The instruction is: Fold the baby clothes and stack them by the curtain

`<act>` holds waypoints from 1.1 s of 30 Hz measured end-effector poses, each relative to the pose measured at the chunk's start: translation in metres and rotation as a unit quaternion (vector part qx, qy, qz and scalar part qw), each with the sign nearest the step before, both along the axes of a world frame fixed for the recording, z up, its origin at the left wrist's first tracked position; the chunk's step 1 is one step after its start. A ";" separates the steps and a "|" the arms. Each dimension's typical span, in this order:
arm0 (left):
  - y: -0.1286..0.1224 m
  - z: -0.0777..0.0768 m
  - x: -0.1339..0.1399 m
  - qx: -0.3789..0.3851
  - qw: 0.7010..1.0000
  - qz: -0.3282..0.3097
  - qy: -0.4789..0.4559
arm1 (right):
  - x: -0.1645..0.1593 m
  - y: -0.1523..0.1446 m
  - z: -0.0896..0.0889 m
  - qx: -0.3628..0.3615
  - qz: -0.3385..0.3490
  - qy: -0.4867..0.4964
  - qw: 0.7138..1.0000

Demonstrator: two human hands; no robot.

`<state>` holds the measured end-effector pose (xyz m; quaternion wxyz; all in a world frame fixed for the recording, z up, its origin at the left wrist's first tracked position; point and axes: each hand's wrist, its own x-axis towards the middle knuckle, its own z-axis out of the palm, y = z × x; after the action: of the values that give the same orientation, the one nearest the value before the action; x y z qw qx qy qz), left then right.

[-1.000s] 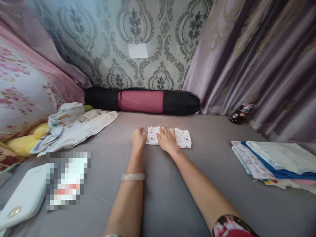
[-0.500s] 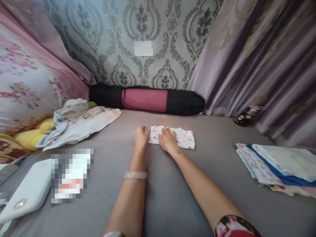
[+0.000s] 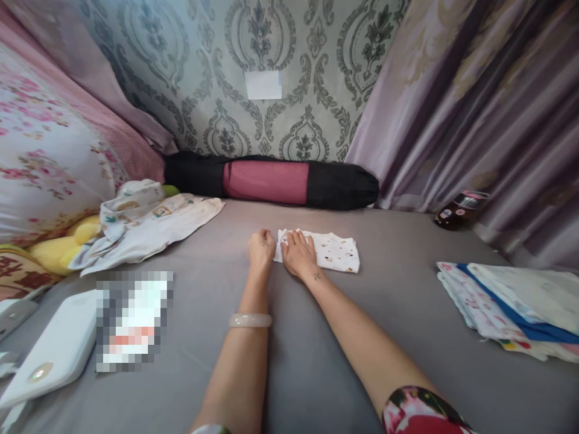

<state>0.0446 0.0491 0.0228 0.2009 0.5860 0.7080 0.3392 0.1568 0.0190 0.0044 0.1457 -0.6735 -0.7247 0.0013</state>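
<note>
The right hand (image 3: pixel 298 252) lies flat, palm down and fingers spread, on the left part of a folded white cloth (image 3: pixel 340 251) with a small scattered print. The left hand (image 3: pixel 261 246) is just beside it, at the cloth's left edge, with its fingers curled in; whether they pinch the fabric I cannot tell. A pale bangle (image 3: pixel 250 320) circles the left forearm, and a floral sleeve (image 3: pixel 416 410) shows on the right arm. The cloth rests near the middle of a grey sheet (image 3: pixel 316 361), its long side running left to right. To the right, well apart from the hands, is a stack of folded fabrics (image 3: pixel 511 301) in white, blue and prints, and beyond it a dark bottle (image 3: pixel 455 212) with a pink-trimmed top, near a mauve curtain (image 3: pixel 434 114). To the left, a printed light garment (image 3: pixel 154 232) lies loosely spread beside a yellow soft thing (image 3: pixel 56 250) and a floral pillow (image 3: pixel 40 150). Nearer, a white flat device (image 3: pixel 58 343) lies next to a blurred-out item (image 3: pixel 138 319). Behind everything, a long black and dark-pink roll (image 3: pixel 266 181) lies along the patterned wall (image 3: pixel 194 42), which bears a white rectangle (image 3: pixel 263 85).
</note>
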 end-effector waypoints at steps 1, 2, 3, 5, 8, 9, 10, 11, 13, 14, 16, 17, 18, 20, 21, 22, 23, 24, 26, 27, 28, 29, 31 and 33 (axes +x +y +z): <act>0.000 0.000 0.000 -0.001 1.000 0.000 -0.002 | 0.000 0.000 0.001 -0.002 0.000 0.000 1.000; 0.000 0.000 0.001 -0.001 1.000 -0.002 -0.003 | 0.001 0.000 0.002 -0.006 0.000 0.001 1.000; 0.000 0.001 0.001 -0.002 1.000 -0.005 -0.005 | 0.001 0.000 0.003 -0.011 -0.001 0.002 1.000; 0.000 0.001 0.001 -0.002 1.000 -0.012 -0.007 | 0.000 0.002 0.007 -0.028 -0.003 0.007 1.000; -0.001 0.002 0.001 0.001 1.000 -0.011 -0.014 | -0.005 0.004 0.013 -0.033 -0.008 0.014 0.999; -0.001 0.003 0.001 0.004 1.000 -0.009 -0.016 | -0.007 0.005 0.015 -0.027 -0.006 0.014 1.000; -0.001 0.003 0.001 0.007 1.000 -0.007 -0.019 | -0.011 0.005 0.016 -0.022 0.001 0.013 1.000; -0.002 0.004 0.002 0.010 1.000 -0.007 -0.020 | -0.014 0.005 0.017 -0.024 0.010 0.012 1.000; -0.002 0.005 0.002 0.014 1.000 -0.005 -0.022 | -0.019 0.004 0.016 -0.041 0.025 0.009 0.999; -0.002 0.005 0.003 0.016 1.000 -0.004 -0.024 | -0.021 0.003 0.016 -0.051 0.027 0.008 0.998; -0.002 0.004 0.004 0.020 0.999 -0.003 -0.029 | -0.024 0.001 0.014 -0.059 0.022 0.005 0.998; -0.001 0.004 0.004 0.023 0.999 -0.004 -0.032 | -0.024 0.000 0.014 -0.060 0.021 0.004 0.998; 0.000 0.003 0.005 0.024 0.999 -0.006 -0.035 | -0.024 -0.001 0.014 -0.060 0.022 0.004 0.998; 0.001 0.001 0.006 0.027 0.999 -0.010 -0.040 | -0.023 -0.001 0.016 -0.068 0.027 0.008 0.997; 0.001 0.001 0.007 0.028 0.999 -0.013 -0.041 | -0.022 -0.001 0.017 -0.075 0.031 0.014 0.997; 0.001 0.001 0.009 0.030 0.999 -0.015 -0.042 | -0.021 -0.001 0.019 -0.080 0.034 0.024 0.996; 0.000 0.001 0.011 0.031 0.999 -0.018 -0.040 | -0.019 0.000 0.021 -0.083 0.035 0.036 0.995; 0.000 0.002 0.013 0.035 0.998 -0.021 -0.037 | -0.016 0.001 0.023 -0.079 0.033 0.048 0.995; -0.001 0.004 0.019 0.050 0.998 -0.032 -0.024 | -0.007 0.001 0.026 -0.053 0.016 0.063 0.996; -0.002 0.005 0.022 0.060 0.997 -0.041 -0.015 | 0.000 0.001 0.027 -0.035 0.003 0.064 0.997; -0.003 0.005 0.026 0.070 0.996 -0.055 -0.005 | 0.008 0.000 0.027 -0.019 -0.011 0.060 0.998; -0.003 0.005 0.030 0.076 0.994 -0.073 0.006 | 0.017 -0.001 0.027 -0.006 -0.025 0.053 0.998; -0.005 0.003 0.038 0.082 0.988 -0.125 0.032 | 0.039 -0.004 0.026 0.003 -0.051 0.034 0.998; -0.008 -0.002 0.046 0.091 0.975 -0.189 0.067 | 0.062 -0.007 0.023 -0.004 -0.078 0.014 0.997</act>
<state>0.0903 0.0415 0.0210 0.1595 0.7466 0.5623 0.3178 0.2186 0.0121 0.0278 0.1529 -0.7283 -0.6679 0.0028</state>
